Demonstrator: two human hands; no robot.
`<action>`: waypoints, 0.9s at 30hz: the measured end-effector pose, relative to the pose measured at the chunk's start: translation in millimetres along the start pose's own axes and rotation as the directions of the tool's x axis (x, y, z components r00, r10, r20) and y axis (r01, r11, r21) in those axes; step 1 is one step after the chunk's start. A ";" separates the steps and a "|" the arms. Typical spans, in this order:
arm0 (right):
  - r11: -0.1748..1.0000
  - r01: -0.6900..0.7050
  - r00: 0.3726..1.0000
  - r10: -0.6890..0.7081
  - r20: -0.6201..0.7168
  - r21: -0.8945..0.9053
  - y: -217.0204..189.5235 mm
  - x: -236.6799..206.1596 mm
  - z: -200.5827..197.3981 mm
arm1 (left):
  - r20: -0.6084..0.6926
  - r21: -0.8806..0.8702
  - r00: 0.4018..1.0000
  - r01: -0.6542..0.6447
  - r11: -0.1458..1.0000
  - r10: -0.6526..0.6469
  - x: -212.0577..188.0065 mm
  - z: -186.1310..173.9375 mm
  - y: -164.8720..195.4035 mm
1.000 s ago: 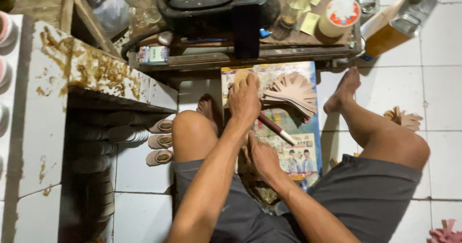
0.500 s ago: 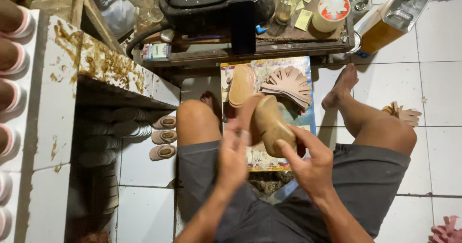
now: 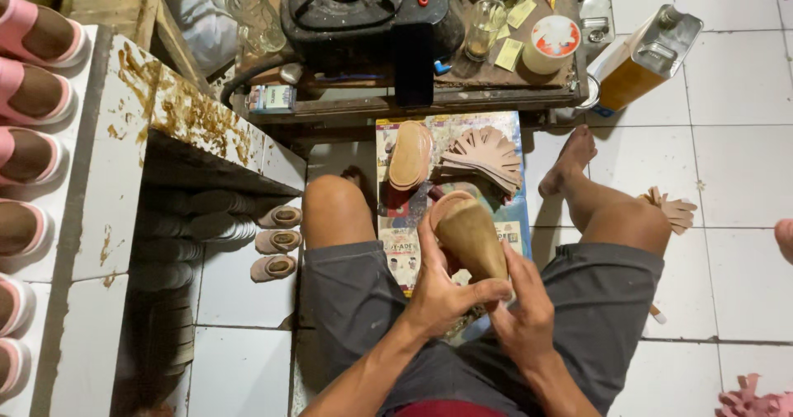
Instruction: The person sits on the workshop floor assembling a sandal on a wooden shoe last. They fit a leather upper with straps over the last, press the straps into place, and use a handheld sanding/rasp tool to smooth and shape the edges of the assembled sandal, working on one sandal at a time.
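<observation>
I sit on a tiled floor with both legs spread. My left hand [image 3: 442, 293] and my right hand [image 3: 524, 318] together hold a tan shoe sole [image 3: 471, 235] upright over my lap, its glued brown face towards me. Beyond it, on a printed paper sheet [image 3: 401, 219], lies a single tan insole [image 3: 410, 154] and a fanned stack of beige strap pieces [image 3: 483, 159].
A low wooden table holds a black gas stove [image 3: 363, 8], a glass [image 3: 481, 28], a white tub [image 3: 552, 43]. A yellow tin can [image 3: 644, 57] stands at right. A glue-stained white shelf [image 3: 107, 185] at left carries pink sandals [image 3: 33, 95] and small soles [image 3: 277, 242].
My left hand left the insole on the paper and came back to my lap. Both hands have taken up the sole and now hold it closer and more upright.
</observation>
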State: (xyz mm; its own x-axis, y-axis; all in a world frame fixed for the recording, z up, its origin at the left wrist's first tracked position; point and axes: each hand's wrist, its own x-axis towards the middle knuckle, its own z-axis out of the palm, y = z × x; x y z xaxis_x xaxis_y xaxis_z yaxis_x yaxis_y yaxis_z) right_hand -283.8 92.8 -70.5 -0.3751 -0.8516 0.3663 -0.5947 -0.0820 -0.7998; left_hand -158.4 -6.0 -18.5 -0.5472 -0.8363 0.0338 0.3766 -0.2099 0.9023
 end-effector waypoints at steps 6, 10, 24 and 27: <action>0.999 0.054 0.997 -0.053 -0.061 0.002 -3.3 2.3 -6.8 | 0.045 -0.036 0.998 0.042 0.998 -0.040 4.6 -2.5 9.9; 0.991 0.135 0.991 -0.135 -0.023 -0.021 -14.6 10.6 -16.8 | 0.079 -0.026 0.996 0.030 0.999 -0.028 5.2 -5.0 14.5; 0.979 0.193 0.976 -0.186 0.111 -0.059 -22.7 33.1 -20.7 | 0.097 -0.021 0.994 0.050 0.999 -0.048 7.8 -18.7 18.1; 0.989 0.144 0.980 -0.140 0.145 -0.020 -12.4 32.4 -11.4 | 0.033 -0.058 0.997 0.067 0.996 -0.066 15.0 -26.9 9.8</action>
State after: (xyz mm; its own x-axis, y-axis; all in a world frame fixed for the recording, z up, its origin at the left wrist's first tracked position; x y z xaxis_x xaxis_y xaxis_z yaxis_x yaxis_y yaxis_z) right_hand -296.7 72.2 -43.3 -0.1813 -0.8977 0.4017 -0.6568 -0.1935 -0.7288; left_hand -142.8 -34.2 -20.7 -0.5950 -0.8036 -0.0114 0.3815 -0.2949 0.8761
